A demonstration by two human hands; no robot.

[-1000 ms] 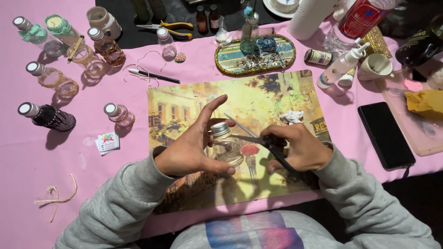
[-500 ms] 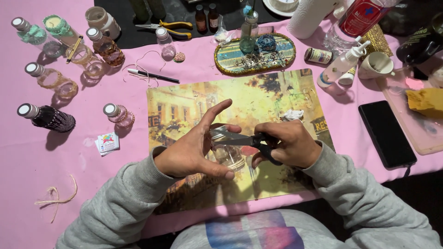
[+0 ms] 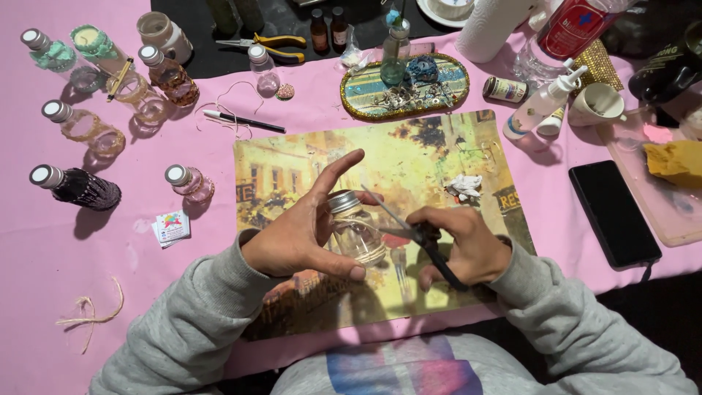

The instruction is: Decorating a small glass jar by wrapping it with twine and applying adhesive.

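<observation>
You are at the trimming step. Your left hand (image 3: 296,238) holds a small clear glass bottle with a silver screw cap (image 3: 355,228) over the yellow painted street-scene placemat (image 3: 307,168), thumb under the body and fingers curled behind it, forefinger lifted free. A band of pale twine (image 3: 363,252) wraps the bottle's lower body. Your right hand (image 3: 468,245) is closed around the handles of black-handled scissors (image 3: 417,234), whose thin blades point toward the bottle's neck, just beside the cap; how far the blades stand apart is too fine to tell.

The next move, as I judge it, calls for steadiness: keep the bottle still in the left hand, find the loose end of twine, and bring the blades close against the wrap so only the tail is cut. Keep the raised forefinger away from the tips.
</observation>
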